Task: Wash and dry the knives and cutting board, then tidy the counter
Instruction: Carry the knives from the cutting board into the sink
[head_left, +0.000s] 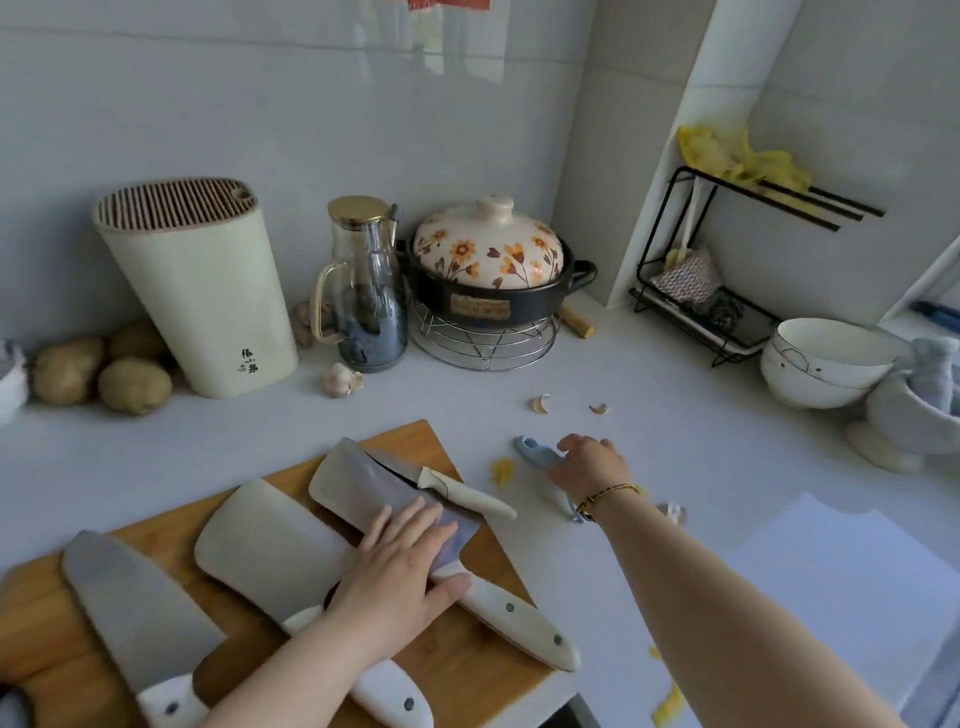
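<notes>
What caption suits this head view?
Left hand rests on a cleaver on the board; right hand touches a blue tool.

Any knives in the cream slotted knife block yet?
No: the cream slotted knife block shows no handles; the white-handled knives lie on the wooden cutting board.

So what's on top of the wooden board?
Four knives lie on the cutting board: left knife, middle knife, right knife, and a small knife across its blade. The left hand lies flat on the right knife, hiding part of it and of the middle knife's handle.
</notes>
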